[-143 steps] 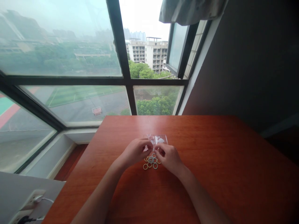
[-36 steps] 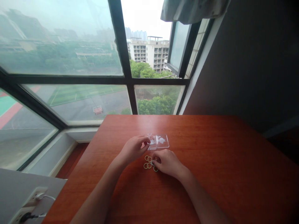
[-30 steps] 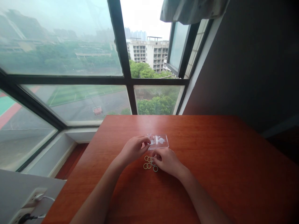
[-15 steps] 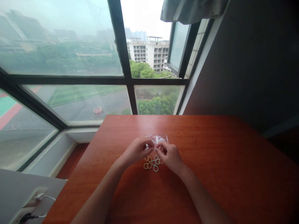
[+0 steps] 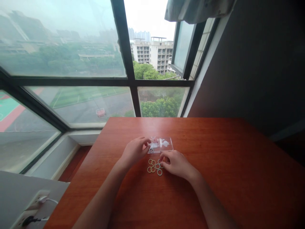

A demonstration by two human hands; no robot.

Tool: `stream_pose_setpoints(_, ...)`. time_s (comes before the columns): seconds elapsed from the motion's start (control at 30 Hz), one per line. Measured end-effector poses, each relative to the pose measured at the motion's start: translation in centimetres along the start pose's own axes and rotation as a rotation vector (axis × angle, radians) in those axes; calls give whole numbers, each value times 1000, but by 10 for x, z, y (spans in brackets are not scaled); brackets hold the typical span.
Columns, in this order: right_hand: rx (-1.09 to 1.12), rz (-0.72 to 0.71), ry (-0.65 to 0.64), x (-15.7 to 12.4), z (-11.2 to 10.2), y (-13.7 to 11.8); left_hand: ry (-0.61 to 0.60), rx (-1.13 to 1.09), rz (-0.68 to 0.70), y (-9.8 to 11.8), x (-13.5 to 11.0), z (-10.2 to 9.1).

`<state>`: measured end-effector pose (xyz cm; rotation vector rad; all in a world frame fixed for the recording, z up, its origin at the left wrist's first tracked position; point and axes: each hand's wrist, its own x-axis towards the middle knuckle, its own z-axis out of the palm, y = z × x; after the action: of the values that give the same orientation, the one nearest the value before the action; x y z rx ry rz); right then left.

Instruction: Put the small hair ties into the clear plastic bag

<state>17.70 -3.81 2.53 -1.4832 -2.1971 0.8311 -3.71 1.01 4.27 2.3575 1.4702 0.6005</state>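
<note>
This is an indoor room well above ground level, a home or an office, which of the two cannot be told, with a reddish wooden desk [image 5: 214, 159] standing by a big dark-framed window [image 5: 132, 83]. Beyond the desk the window looks down on treetops [image 5: 162, 106], a green sports field [image 5: 85, 95] and pale multi-storey buildings [image 5: 156, 55], and a grey curtain [image 5: 199, 11] hangs above its far side. Left of the desk are a pale wall [image 5: 14, 190] with plugged-in sockets [image 5: 38, 200] and some reddish floor [image 5: 73, 162]; right of it, a dark wall [image 5: 257, 70].
</note>
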Motion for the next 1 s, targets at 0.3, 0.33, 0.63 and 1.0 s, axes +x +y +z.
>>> stream_pose_setpoints(0.3,-39,-24,-21,1,7,4,0,10,15,2,0,-1)
stream_pose_setpoints(0.33,-38,-26,-19,1,8,4,1,3,16,2,0,-2)
stream_pose_setpoints(0.63,11,3,116,6,8,4,-81,-199,88,15,1,-3)
stream_pose_setpoints(1.0,110,-47,291,10,9,3,-172,-328,154,25,0,3)
